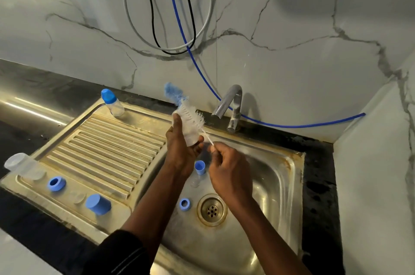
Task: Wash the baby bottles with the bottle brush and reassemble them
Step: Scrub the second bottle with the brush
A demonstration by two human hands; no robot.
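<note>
Presently, a clear baby bottle (189, 131) is gripped in the left hand (182, 146), the fingers (177, 124) curled closed around its body, and it is held above the sink basin (265, 176), just left of the tap (231, 106). The wire handle of the bottle brush (188, 113) is pinched between the closed thumb and fingers of the right hand (226, 169), just below and right of the bottle. The white bristles of the brush are seen against the outside of the bottle, and its blue tip rises above the bottle toward the wall. Whether the bristles are pressed on the bottle cannot be told. Inside the basin, below the hands, a small blue-topped part (199, 168) stands upright, and a blue ring (184, 204) lies just left of the drain (212, 209). On the ribbed drainboard (107, 146) left of the basin, an assembled bottle with a blue cap (112, 102) stands at the far corner. At the near edge of the drainboard lie a clear bottle on its side (21, 164), a blue collar ring (56, 183), a clear teat (78, 197) and a blue cap on its side (98, 204). No brand, label or writing can be read on any item.
</note>
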